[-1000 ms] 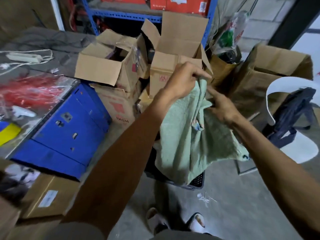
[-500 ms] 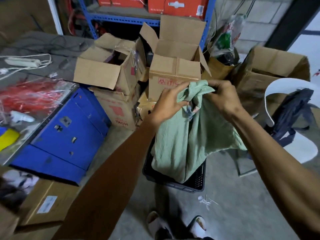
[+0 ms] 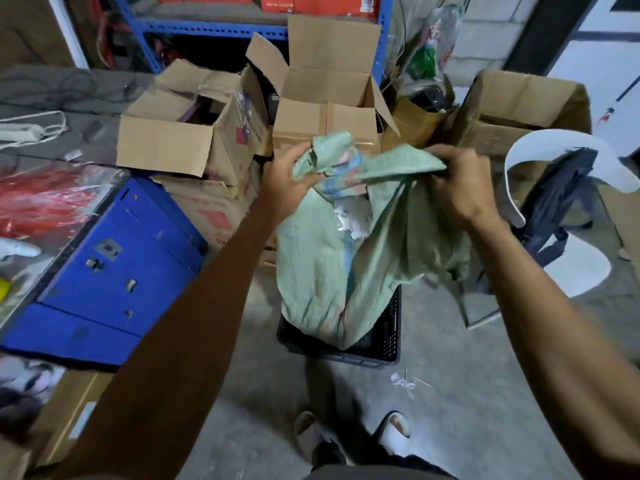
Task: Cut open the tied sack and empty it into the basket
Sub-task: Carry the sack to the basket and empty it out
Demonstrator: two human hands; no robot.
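Observation:
A pale green woven sack (image 3: 322, 271) hangs upright with its bottom inside a black perforated basket (image 3: 388, 344) on the concrete floor. My left hand (image 3: 284, 181) grips the left side of the sack's mouth. My right hand (image 3: 457, 185) grips the right side. The mouth is pulled apart between them, and white and coloured contents (image 3: 349, 216) show inside. No cutting tool is visible.
Open cardboard boxes (image 3: 322, 109) crowd the floor behind the basket, below a blue metal shelf (image 3: 207, 27). A blue cabinet (image 3: 114, 268) stands left. A white chair (image 3: 568, 216) with a dark bag is right. My sandalled feet (image 3: 349, 434) are near the basket; plastic scraps (image 3: 405, 381) lie beside it.
My hands have moved apart from the bunched top, spreading the sack's mouth open. The sack has sunk lower toward the basket and its contents are now exposed.

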